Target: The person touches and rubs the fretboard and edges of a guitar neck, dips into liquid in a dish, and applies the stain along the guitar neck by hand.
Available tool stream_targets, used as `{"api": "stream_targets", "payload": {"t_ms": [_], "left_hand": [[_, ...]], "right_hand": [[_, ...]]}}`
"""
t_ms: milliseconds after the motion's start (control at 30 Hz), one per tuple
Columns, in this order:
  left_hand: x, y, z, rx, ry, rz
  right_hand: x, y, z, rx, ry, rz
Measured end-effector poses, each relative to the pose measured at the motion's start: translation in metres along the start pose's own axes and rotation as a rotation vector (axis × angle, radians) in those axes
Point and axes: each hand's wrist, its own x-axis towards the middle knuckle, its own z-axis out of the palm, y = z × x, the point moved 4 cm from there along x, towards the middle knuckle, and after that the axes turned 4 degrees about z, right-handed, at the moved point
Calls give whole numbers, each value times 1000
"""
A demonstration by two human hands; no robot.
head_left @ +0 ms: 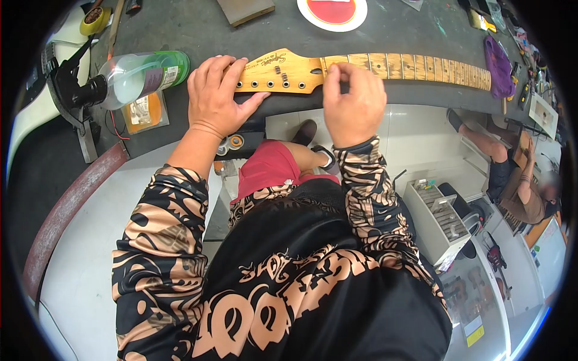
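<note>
A wooden guitar neck [415, 67] lies across the dark bench, its headstock [265, 72] at the left and its frets running off to the right. My left hand [215, 96] grips the end of the headstock, fingers over the far side and thumb along the near edge. At the nut end of the fretboard, my right hand [355, 105] is closed in a pinch, its fingertips touching or just above the wood. Whatever those fingertips hold, if anything, is hidden. Several tuner holes show along the headstock's near edge, without tuning pegs in them.
A spray bottle [141, 77] lies left of my left hand, beside a small plastic packet [144, 114]. A red-and-white round lid [333, 13] and a flat block [245, 9] sit farther back. Purple cloth [498, 66] touches the neck's right end. Another person [524, 186] sits at far right.
</note>
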Motion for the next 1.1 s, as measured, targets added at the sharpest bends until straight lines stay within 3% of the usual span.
{"api": "stream_targets", "payload": {"t_ms": [633,833,967,1100], "left_hand": [[0,0,2,-11,6,1],[-1,0,1,-9,-8,-6],[0,0,1,-2,-2,-5],[0,-1,3,13,0,14]], "right_hand": [[9,-12,14,9,11,-31],[36,24,-11,-22,91,0],[44,55,-61,185,163,335],[25,100,-106,298,185,534]]}}
